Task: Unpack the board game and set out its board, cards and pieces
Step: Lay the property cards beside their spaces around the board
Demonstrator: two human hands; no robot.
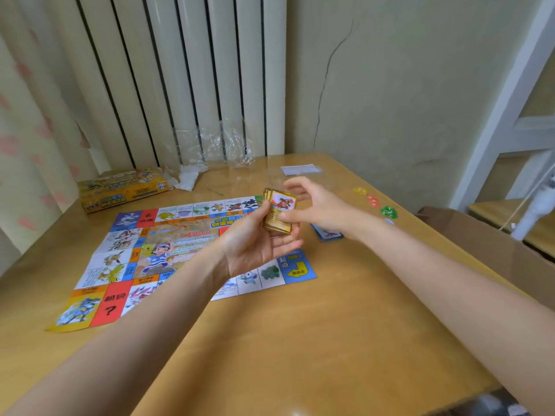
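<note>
My left hand [258, 241] cradles the gold-bordered card stack [280, 213] above the unfolded game board [132, 259], fingers curled round its long edges. My right hand [312, 205] has its thumb on the top card, fingers loose. Light, slick cards — likely to fan and slide — so I'd squeeze the edges, not the faces.

Board [192, 253] partly hidden (arm); card text blurred.

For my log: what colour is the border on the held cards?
Gold-brown border on the cards, clearest in the head view.
</note>
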